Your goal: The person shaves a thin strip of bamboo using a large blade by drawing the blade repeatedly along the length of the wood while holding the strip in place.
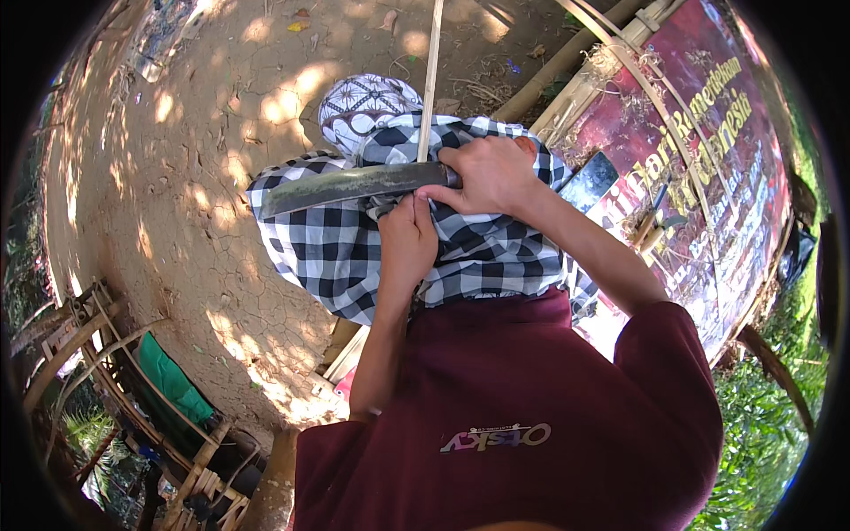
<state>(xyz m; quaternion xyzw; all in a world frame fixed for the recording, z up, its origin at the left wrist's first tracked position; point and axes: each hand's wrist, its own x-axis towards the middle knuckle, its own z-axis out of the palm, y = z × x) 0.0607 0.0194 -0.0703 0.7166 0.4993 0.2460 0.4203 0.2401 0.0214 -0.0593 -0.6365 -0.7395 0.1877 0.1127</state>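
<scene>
My right hand [491,177] is wrapped round the short handle of a machete [350,188]. The broad, dark blade points left across my lap, its tip over the black-and-white checkered cloth [328,252]. A long, thin pale bamboo strip [431,80] runs from the far edge down to the blade, near the handle. Just below the blade my left hand [407,239] is closed, fingers pinched at the strip's near end; the end itself is hidden. My right thumb reaches down beside the left fingertips.
A dark red printed banner [691,115] spreads at the right, with a phone [591,181], a small knife [651,228] and curly shavings [606,60] on it. Beyond my lap lies a white patterned cloth [367,97]. Bamboo framing [199,473] and a green sheet [173,379] stand lower left.
</scene>
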